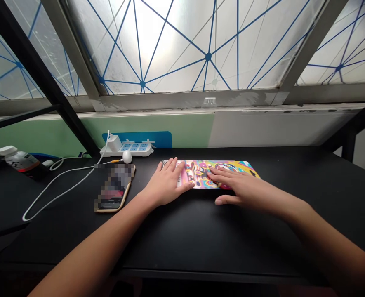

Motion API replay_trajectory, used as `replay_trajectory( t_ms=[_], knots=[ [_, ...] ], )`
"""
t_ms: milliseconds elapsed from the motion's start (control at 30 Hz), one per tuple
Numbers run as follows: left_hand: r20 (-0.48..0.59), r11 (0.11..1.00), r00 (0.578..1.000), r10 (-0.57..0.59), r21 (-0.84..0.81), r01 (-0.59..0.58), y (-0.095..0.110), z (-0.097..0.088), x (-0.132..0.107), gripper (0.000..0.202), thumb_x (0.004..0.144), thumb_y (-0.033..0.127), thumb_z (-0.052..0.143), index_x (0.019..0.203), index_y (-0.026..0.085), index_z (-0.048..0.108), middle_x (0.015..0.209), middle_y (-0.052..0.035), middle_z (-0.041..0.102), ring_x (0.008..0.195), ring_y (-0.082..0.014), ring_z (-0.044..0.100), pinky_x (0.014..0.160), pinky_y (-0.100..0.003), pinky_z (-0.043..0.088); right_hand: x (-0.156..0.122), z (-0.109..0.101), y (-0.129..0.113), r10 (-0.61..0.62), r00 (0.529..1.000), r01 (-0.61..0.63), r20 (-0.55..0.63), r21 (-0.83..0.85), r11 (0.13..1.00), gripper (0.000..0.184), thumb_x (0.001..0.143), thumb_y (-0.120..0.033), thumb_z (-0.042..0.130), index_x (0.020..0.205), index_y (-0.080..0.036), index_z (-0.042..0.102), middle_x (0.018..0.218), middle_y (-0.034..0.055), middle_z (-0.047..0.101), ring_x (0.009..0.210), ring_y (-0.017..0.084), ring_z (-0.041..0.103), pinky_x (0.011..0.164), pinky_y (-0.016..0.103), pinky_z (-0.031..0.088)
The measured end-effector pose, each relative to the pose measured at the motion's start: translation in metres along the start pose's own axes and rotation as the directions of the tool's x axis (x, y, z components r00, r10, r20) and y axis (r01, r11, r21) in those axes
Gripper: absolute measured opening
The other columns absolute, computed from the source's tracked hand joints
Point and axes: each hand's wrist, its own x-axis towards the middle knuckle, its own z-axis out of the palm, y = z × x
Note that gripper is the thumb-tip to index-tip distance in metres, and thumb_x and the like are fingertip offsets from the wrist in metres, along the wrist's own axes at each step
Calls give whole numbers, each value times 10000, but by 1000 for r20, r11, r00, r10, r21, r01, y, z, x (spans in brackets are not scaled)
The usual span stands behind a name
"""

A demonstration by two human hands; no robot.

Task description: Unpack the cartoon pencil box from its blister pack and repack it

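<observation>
A flat rectangular item (201,173) with a bright, multicoloured cartoon print lies on the black desk; its exact kind does not show. My left hand (169,181) rests palm down over its left end, with the fingers stretched out. Over its middle and right part is my right hand (234,183), fingers extended and thumb apart near the front edge. Whether the right palm presses on the print or hovers just above it, I cannot tell. Parts of the print are hidden under both hands.
Left of my hands lies a phone (116,187) in a tan case. Behind it are a white power strip (137,148) with a plug and a looping white cable (50,181). A white-capped bottle (21,161) leans at the far left. Black frame bars (46,78) rise at both sides.
</observation>
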Motion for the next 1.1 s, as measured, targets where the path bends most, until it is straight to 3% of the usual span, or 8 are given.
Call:
replay_trajectory(
  t_ms=[167,300,433,567,700,833,967,1100],
  knots=[
    [-11,1000,1000,17,0,-17,-1,0,-1,813,967,740,329,1562,188,361,1664,-200,258,1555,-345,208,1211,-607,205,-11,-18,32,143,989,-142,25,-52,989,574,854,-739,572,1195,-320,766,1310,64,714,1253,392,626,936,521,567],
    [-27,999,999,35,20,-35,-1,2,-1,815,970,744,308,1551,178,384,1654,-215,281,1549,-362,219,1198,-617,219,1,-7,14,99,993,-109,-61,-192,975,598,892,-731,519,1094,-238,789,1210,145,752,1154,407,677,935,571,541],
    [-29,999,999,29,27,-28,-2,1,-1,816,970,747,298,1560,188,373,1657,-209,279,1548,-365,220,1197,-618,213,25,28,-21,-95,974,40,-205,-255,966,805,887,-741,524,1469,-186,534,1533,217,495,1427,427,434,1096,652,403],
    [8,1000,1000,6,15,-7,-6,-2,-2,845,962,763,281,1583,193,336,1673,-189,241,1558,-353,192,1211,-603,192,32,41,-21,-118,976,74,-182,-228,971,815,927,-658,542,1593,-235,337,1603,180,401,1482,399,349,1135,635,375],
    [55,1000,998,-3,-2,3,-9,-6,-3,872,955,771,285,1590,175,332,1679,-187,215,1563,-355,168,1214,-594,205,10,33,15,-57,985,26,-164,-188,982,734,949,-577,553,1597,-321,319,1611,113,401,1457,373,401,1127,621,408],
    [75,1000,997,-11,-28,13,-9,-10,-5,843,953,766,311,1593,216,328,1685,-161,204,1562,-369,163,1192,-642,218,-30,33,48,-55,961,4,-271,-186,983,595,992,-276,450,1581,-289,369,1581,111,446,1431,336,452,1123,590,441],
    [94,999,995,-15,-34,19,-12,-16,-8,787,962,756,293,1566,257,375,1682,-134,231,1552,-370,206,1173,-670,228,-58,38,60,-62,947,-11,-315,-226,974,674,922,-77,377,1570,-259,393,1560,113,475,1409,322,485,1096,575,480],
    [58,997,995,-78,2,78,-18,-21,-10,676,994,687,302,1451,234,512,1638,-166,346,1529,-382,270,1152,-704,215,-65,35,60,-27,928,-73,-370,-252,965,703,887,-43,375,1550,-271,428,1502,108,552,1343,331,560,1069,585,501]
  ],
)
